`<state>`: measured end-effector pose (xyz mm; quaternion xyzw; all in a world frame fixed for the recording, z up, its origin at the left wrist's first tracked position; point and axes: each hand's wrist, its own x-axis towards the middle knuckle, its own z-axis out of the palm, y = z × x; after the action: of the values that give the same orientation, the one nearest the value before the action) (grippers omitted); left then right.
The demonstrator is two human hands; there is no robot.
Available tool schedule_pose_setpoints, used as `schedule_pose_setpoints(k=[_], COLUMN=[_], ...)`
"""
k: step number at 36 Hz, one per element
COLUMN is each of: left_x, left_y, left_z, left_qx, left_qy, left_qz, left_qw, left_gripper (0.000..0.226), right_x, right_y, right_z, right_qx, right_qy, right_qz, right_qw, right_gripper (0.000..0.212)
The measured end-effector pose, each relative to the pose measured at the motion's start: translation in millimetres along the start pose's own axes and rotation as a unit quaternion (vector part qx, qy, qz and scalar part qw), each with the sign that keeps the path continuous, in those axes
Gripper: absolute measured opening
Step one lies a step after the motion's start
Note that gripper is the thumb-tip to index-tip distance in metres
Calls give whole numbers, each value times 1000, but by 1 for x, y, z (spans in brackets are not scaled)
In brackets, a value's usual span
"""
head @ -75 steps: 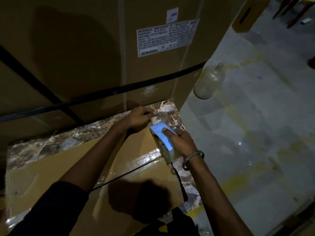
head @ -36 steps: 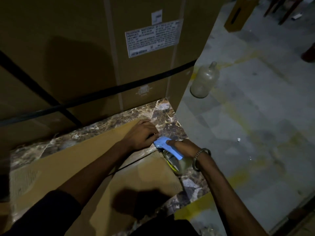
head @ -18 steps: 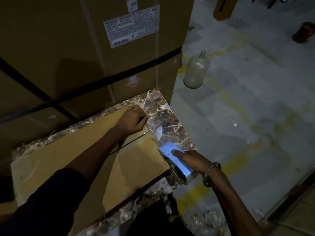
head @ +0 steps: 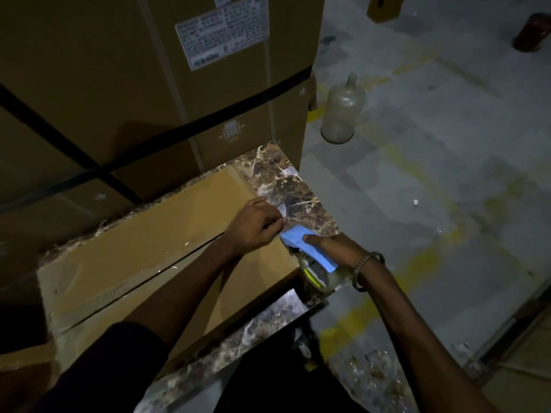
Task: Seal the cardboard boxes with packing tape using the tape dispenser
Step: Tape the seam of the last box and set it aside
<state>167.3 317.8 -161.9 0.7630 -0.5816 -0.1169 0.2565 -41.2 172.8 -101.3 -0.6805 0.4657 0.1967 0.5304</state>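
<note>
Left hand (head: pixel 256 225) pinches glossy clear tape; right hand (head: pixel 337 248) grips blue plastic dispenser (head: pixel 310 251) against flat matte cardboard box (head: pixel 155 242).

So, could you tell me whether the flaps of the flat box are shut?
Shut: both flaps of the flat box lie level, meeting along a dark seam, with glossy tape along it.
</note>
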Motion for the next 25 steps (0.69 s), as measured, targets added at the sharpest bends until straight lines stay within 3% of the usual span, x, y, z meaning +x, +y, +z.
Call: schedule_pose_setpoints(k=[8,17,25], left_x=[-2,-12,-41], left_y=[1,44,78], left_z=[5,7,37], left_qx=[-4,90,29], left_qy=[15,48,-28], left_qz=[-16,-41,42], left_qw=[1000,994,998], left_gripper=[26,26,26], right_x=[-48,-49,-44], right_y=[67,88,96], right_z=[3,25,29], right_qx=[65,80,126], right_qy=[41,47,16], right_qz=[-12,-23,9], right_qw=[997,995,992], right_gripper=[65,58,72])
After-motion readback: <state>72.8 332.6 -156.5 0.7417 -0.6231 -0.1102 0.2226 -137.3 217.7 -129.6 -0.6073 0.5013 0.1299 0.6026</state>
